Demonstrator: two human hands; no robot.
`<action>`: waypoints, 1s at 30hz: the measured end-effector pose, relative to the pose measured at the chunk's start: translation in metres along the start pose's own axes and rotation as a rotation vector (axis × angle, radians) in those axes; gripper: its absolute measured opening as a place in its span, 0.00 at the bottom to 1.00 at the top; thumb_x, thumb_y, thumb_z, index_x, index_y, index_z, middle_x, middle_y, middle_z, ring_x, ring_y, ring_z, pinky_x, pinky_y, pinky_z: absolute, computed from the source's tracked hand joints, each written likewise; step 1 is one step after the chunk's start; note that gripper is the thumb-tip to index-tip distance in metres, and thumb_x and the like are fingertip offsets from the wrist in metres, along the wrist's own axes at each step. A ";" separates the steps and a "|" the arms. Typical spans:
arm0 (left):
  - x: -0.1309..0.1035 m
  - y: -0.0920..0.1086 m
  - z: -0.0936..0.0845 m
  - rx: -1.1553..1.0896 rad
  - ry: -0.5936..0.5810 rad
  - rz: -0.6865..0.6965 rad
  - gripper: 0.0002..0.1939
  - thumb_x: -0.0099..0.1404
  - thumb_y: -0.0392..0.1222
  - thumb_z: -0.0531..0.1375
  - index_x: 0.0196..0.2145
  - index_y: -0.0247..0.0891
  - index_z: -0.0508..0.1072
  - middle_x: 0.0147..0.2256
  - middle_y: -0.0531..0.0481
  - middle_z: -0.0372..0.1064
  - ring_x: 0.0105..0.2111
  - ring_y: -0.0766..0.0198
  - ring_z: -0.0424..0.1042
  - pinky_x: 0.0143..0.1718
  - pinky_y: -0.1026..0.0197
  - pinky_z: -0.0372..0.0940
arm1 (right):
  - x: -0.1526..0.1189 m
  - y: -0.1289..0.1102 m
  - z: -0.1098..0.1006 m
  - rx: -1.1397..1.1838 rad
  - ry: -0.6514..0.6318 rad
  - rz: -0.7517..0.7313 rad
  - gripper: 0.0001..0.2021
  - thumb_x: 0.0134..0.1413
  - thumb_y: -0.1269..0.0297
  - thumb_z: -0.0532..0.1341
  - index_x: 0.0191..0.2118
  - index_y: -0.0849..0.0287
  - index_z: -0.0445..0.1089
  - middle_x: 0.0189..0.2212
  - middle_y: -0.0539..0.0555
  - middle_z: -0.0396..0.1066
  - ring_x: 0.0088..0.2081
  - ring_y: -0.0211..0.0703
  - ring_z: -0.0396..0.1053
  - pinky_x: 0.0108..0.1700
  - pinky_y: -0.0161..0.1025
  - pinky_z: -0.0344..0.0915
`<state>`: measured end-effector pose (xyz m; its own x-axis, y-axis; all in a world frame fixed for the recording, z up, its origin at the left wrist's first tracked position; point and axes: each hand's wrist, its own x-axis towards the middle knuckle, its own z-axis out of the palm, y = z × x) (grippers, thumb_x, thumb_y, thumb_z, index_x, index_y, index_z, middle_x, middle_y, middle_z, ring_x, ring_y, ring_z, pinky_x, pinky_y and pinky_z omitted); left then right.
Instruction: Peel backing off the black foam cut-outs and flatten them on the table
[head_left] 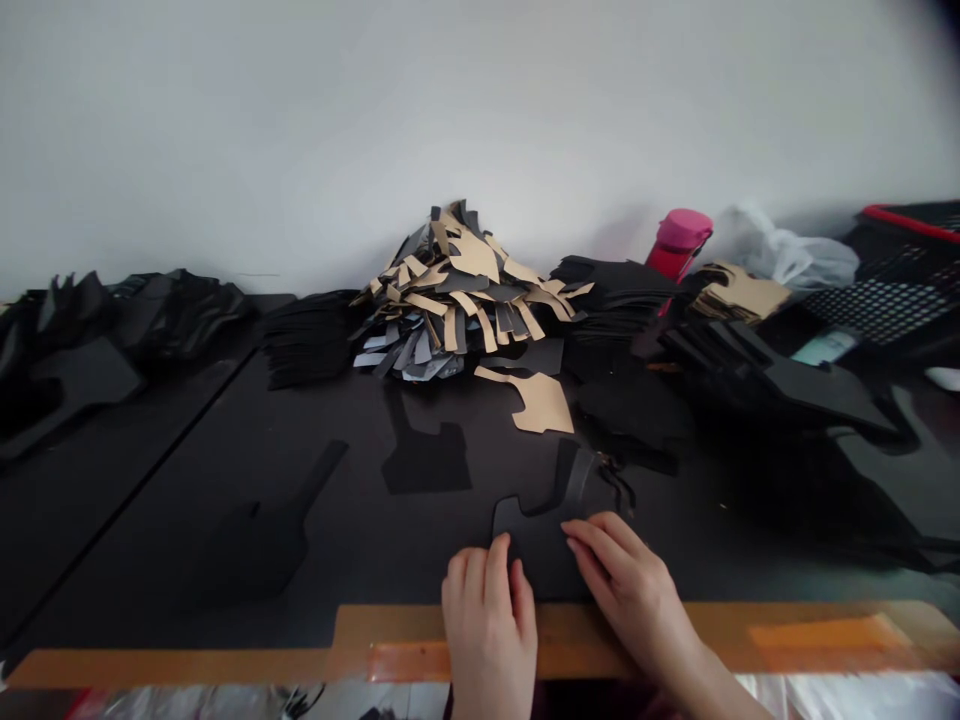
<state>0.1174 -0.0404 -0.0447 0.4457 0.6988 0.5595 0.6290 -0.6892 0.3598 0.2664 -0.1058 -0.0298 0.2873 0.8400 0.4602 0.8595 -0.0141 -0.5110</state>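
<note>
Near the table's front edge lies a black cut piece [544, 545] with a curved notch and a narrow arm pointing up. My left hand [491, 605] rests on its lower left part, fingers bent and close together. At its right side is my right hand [626, 580], with thumb and index finger brought together at the piece's edge. Beyond it lies a tan piece [546, 402] of similar outline. Another black piece [427, 458] is flat on the table to the left, and a larger dark one [262, 540] lies further left.
A heap of tan and grey pieces [457, 290] stands against the wall. Black stacks [307, 338] flank it. At the right are a pink-capped bottle [679, 243], a plastic bag [799, 258], a black basket [900, 285] and more black pieces [795, 375]. Tan tape [187, 667] lines the front edge.
</note>
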 end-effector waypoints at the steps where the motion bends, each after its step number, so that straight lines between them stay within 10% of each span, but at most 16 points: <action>1: 0.000 0.000 -0.001 0.002 0.004 0.001 0.12 0.63 0.31 0.53 0.45 0.32 0.65 0.30 0.45 0.63 0.34 0.58 0.62 0.35 0.56 0.59 | 0.000 0.000 0.000 0.000 0.004 -0.001 0.09 0.60 0.71 0.52 0.42 0.60 0.68 0.31 0.55 0.66 0.30 0.36 0.68 0.33 0.31 0.67; 30: 0.008 0.000 -0.012 0.108 -0.133 -0.012 0.09 0.63 0.35 0.52 0.39 0.35 0.70 0.29 0.46 0.65 0.32 0.58 0.63 0.31 0.56 0.57 | 0.002 0.000 -0.001 -0.002 -0.023 0.016 0.10 0.61 0.70 0.50 0.42 0.60 0.68 0.32 0.56 0.67 0.31 0.37 0.69 0.35 0.32 0.68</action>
<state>0.1135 -0.0371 -0.0311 0.5134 0.7311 0.4492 0.6967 -0.6608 0.2792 0.2672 -0.1049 -0.0283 0.2914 0.8519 0.4352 0.8557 -0.0288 -0.5167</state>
